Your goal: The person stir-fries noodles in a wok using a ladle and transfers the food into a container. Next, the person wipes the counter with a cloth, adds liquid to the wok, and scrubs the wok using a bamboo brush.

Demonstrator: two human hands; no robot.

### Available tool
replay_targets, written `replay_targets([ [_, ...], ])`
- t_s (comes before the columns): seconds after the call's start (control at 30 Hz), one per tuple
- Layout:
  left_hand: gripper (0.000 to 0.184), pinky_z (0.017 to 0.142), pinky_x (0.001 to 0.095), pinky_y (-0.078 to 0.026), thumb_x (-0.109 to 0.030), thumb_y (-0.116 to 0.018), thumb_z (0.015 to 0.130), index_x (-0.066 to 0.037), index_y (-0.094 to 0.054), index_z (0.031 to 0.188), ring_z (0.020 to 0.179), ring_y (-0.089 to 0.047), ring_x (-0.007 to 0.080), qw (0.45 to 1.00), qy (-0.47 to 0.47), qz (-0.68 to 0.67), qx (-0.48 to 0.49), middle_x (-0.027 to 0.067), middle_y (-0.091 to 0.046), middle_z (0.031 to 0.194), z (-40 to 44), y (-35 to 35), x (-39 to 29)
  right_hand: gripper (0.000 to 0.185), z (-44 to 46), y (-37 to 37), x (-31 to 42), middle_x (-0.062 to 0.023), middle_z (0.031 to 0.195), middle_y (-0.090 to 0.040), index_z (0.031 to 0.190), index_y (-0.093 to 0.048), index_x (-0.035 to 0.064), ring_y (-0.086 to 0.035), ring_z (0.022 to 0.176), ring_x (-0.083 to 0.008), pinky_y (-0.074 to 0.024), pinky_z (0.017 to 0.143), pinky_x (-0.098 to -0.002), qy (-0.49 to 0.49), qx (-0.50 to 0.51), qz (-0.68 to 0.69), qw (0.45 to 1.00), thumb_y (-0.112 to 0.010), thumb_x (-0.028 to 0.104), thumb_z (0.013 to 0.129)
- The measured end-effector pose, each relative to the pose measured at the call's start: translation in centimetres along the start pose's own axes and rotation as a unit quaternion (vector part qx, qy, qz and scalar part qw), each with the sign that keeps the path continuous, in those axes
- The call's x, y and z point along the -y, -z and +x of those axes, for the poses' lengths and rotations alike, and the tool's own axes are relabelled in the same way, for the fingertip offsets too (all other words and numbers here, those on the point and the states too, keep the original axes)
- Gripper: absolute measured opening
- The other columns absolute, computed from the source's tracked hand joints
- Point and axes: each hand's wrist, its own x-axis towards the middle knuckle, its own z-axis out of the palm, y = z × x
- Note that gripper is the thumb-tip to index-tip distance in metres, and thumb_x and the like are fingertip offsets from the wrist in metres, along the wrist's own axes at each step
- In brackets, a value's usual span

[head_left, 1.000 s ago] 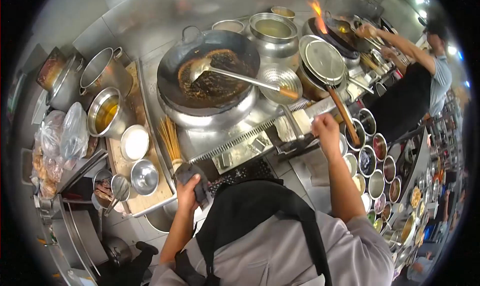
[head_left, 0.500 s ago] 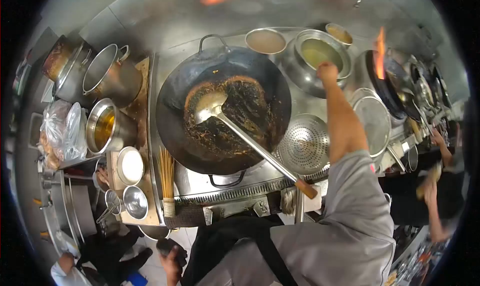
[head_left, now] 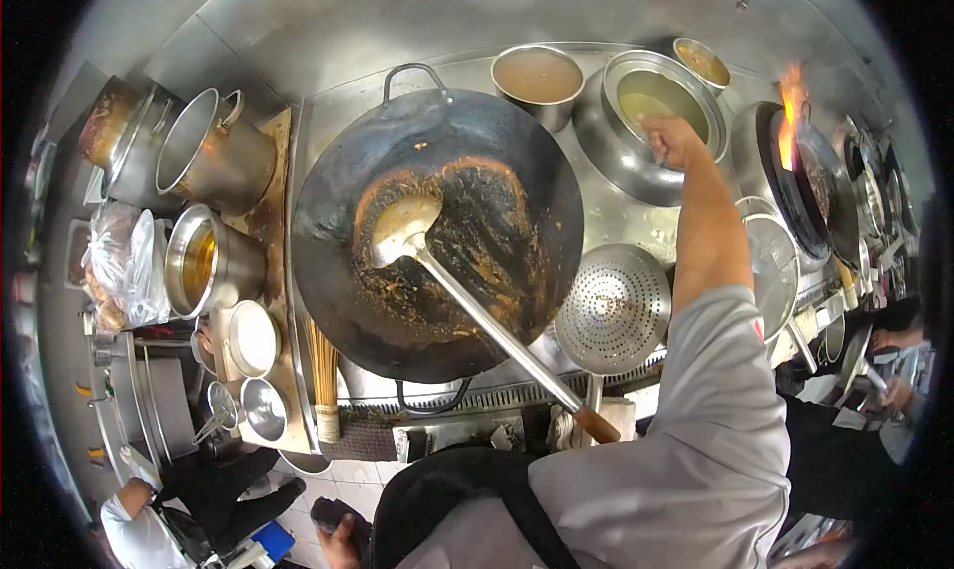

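My right hand (head_left: pixel 668 140) reaches over the near rim of a steel pot (head_left: pixel 641 176) of greenish liquid, its fingers curled; what they hold, if anything, does not show. Low beside my body, my left hand (head_left: pixel 341 543) grips a dark, bunched cloth (head_left: pixel 332 514). Between them sits a large black wok (head_left: pixel 333 231) with brown, oily residue across its bottom. A long-handled ladle (head_left: pixel 405 226) rests in it, untouched, with its wooden handle end beyond the wok's near right edge. A perforated strainer (head_left: pixel 613 309) lies right of the wok.
Flame (head_left: pixel 791 112) rises by another wok at the right. A pot of brownish liquid (head_left: pixel 539 75) stands behind the strainer. Left are a pot of oil (head_left: pixel 201 256), a white bowl (head_left: pixel 254 337) and a bamboo brush (head_left: pixel 324 370). A co-worker's sleeve (head_left: pixel 134 534) shows lower left.
The whole view has shifted slightly, with the wok nearer. My right hand stays at the pot, its curled fingers now more visible. The co-worker's arms at the right have moved.
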Motion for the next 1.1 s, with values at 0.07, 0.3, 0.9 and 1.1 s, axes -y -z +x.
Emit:
replay_targets([
  [0.07,0.044,0.075,0.0294,-0.047,-0.001,-0.071,0.076,-0.005,-0.054,0.116,0.082,-0.057,0.0143,0.998,-0.008,-0.057,0.011,0.0024,-0.061,0.094,0.4,1.0,0.2,0.01,-4.1,-3.7,1.7,0.0007,0.059,-0.052,0.067,-0.058,0.01,-0.049,0.051,-0.0116,-0.038,0.046,-0.0272,0.113,0.051,-0.022,0.992,-0.067,0.008,0.072],
  [0.3,0.041,0.051,0.0334,-0.051,-0.005,-0.065,0.077,-0.001,-0.049,0.115,0.058,-0.059,0.021,0.989,-0.044,-0.03,0.14,0.01,-0.059,0.076,2.9,-0.6,-2.4,0.012,-11.6,-10.5,-3.0,-0.0087,0.066,-0.06,0.079,-0.062,0.0051,-0.06,0.061,-0.0243,-0.0476,0.059,-0.037,0.277,-0.133,-0.569,0.763,-0.067,0.012,0.071],
  [0.9,0.07,0.096,0.04,-0.044,-0.016,-0.078,0.067,-0.005,-0.044,0.128,0.113,-0.054,0.0386,0.686,-0.552,0.269,0.391,0.0211,-0.056,0.12,4.1,-19.6,-10.7,0.052,-45.4,-25.3,-11.7,-0.0184,0.085,-0.065,0.131,-0.049,0.0093,-0.065,0.078,-0.0303,-0.0506,0.074,-0.0401,0.214,-0.117,-0.266,0.933,-0.062,0.013,0.08],
  [1.1,0.071,0.096,0.0408,-0.044,-0.015,-0.077,0.068,-0.008,-0.043,0.129,0.114,-0.053,0.0387,0.713,-0.543,0.301,0.326,0.0196,-0.053,0.124,2.4,-19.5,-10.0,0.049,-37.5,-17.2,-6.2,-0.0293,0.112,-0.059,0.129,-0.046,0.0026,-0.057,0.106,-0.044,-0.0467,0.088,-0.0476,0.215,-0.333,-0.282,0.874,-0.056,0.017,0.083],
])
